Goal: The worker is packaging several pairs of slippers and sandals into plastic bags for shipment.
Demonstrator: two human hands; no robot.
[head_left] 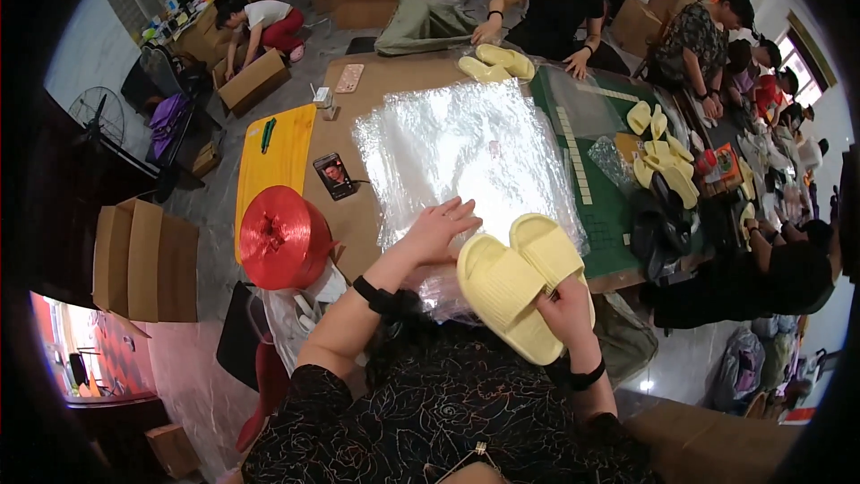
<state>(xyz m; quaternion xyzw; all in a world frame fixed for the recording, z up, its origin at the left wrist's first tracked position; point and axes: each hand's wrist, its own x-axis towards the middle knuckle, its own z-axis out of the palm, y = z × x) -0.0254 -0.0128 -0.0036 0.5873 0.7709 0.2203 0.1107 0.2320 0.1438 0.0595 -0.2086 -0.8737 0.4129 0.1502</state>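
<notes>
My right hand [568, 312] grips a pair of pale yellow slide slippers [500, 285] by the edge, holding them together above the near side of the table. Across the table's middle lies a stack of shiny clear plastic bags [461, 148]. Over the near edge of that stack is my left hand [441, 229], its fingers stretched out and nothing visible in it; whether it touches the plastic I cannot tell. The slippers hide part of the bags' near right corner.
Left on the table are a red twine roll [285, 237], a phone [334, 177] and a yellow sheet [273, 148]. More yellow slippers [497, 63] lie at the far edge, others [667, 166] on the green mat [560, 139]. A person in black [564, 13] stands opposite.
</notes>
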